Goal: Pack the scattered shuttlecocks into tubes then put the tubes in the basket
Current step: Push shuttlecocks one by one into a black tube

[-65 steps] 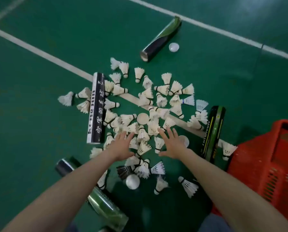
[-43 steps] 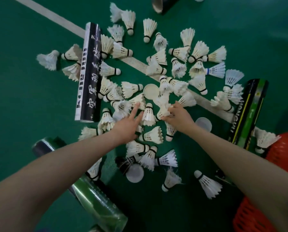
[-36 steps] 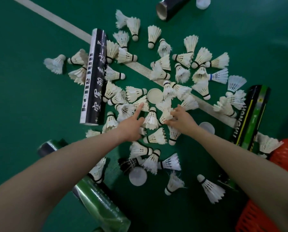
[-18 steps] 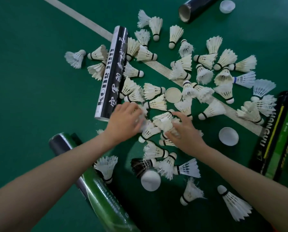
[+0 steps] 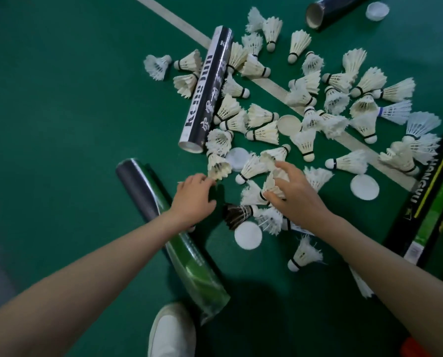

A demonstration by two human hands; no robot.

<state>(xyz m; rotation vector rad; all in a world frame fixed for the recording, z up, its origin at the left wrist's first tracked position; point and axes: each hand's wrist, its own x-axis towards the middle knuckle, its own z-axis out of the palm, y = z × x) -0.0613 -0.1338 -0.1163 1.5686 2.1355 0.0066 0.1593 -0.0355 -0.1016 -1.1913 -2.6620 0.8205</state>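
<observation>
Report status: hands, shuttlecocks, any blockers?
Right hand pinching a shuttlecock. Left hand at another shuttlecock, grip unclear. Pile loose on floor, green tube by left wrist. No blockers seen.

The edges cut off the basket (image 5: 419, 348), 1 white shoe (image 5: 172, 333) and 1 far tube (image 5: 331, 7).

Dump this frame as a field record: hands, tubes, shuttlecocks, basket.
left hand: fingertips at a floor shuttlecock; grip unclear
right hand: grips a white shuttlecock
tubes: four lying on the floor: lettered black tube, green tube, dark tube, black-green tube
loose shuttlecocks: many scattered; one black shuttlecock
caps: several loose, e.g. white cap
basket: only a red sliver, lower right
</observation>
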